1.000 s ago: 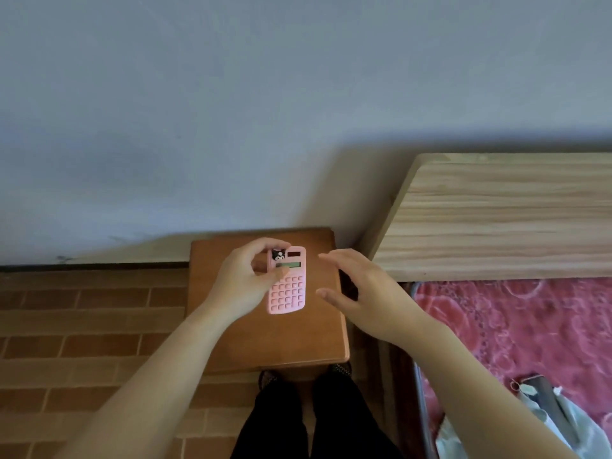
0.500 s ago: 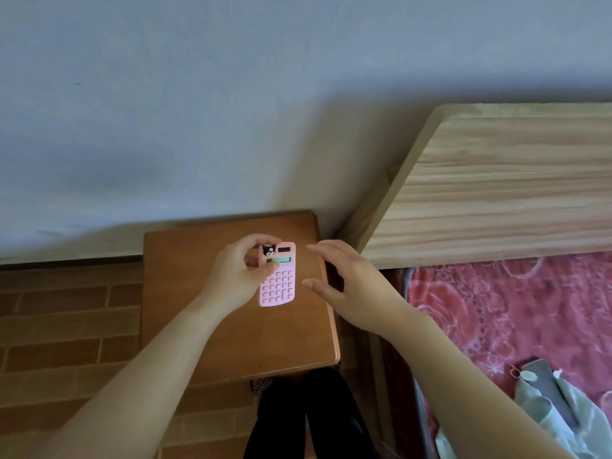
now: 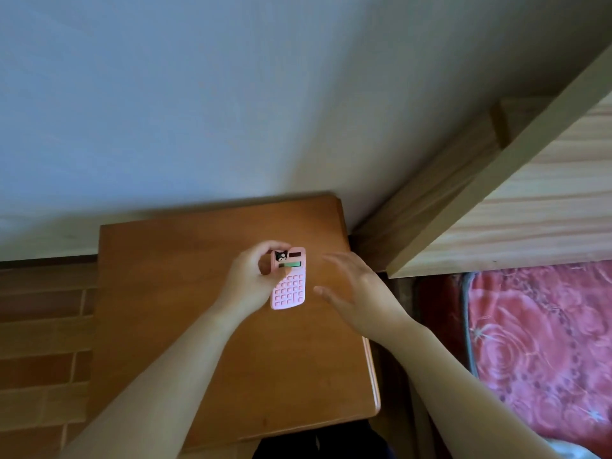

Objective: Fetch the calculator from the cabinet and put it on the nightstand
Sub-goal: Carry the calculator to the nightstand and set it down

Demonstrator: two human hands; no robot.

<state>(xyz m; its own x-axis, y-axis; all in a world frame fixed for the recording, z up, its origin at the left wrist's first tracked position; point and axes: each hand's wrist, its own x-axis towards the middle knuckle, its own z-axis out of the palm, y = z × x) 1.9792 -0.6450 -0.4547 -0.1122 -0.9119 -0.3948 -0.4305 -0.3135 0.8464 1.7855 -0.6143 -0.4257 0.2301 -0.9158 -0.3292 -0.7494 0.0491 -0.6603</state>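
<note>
Left hand [image 3: 248, 283] holds the pink calculator [image 3: 288, 279] over the nightstand [image 3: 185, 326], key side up, long axis running away from the camera. Its fingers [image 3: 270, 248] curl round the calculator's left edge and top corner, thumb pressed on the face near the display, so the hand is pinching the calculator. Calculator has a small black cartoon sticker at the top left and a dark strip at the top right, green display below, then rows of pink keys. Whether the calculator's lower end touches the wood or hangs just above it can't be told from this angle; looks slightly lifted. Right hand [image 3: 357, 293] sits just beside the calculator on its right, not touching it, fingers spread and loosely bent, palm turned toward the calculator, a bit motion-blurred. Both forearms are bare and come in from the bottom edge. Nightstand is a plain brown wood top, set against a pale wall [image 3: 231, 94], nothing else on it. To its right is a light wood headboard [image 3: 530, 210], and below that a bed [image 3: 546, 342] with a red flowered cover. Left of the nightstand is brick-pattern floor [image 3: 43, 342]. Dark trousers [image 3: 318, 442] show at the bottom centre.
</note>
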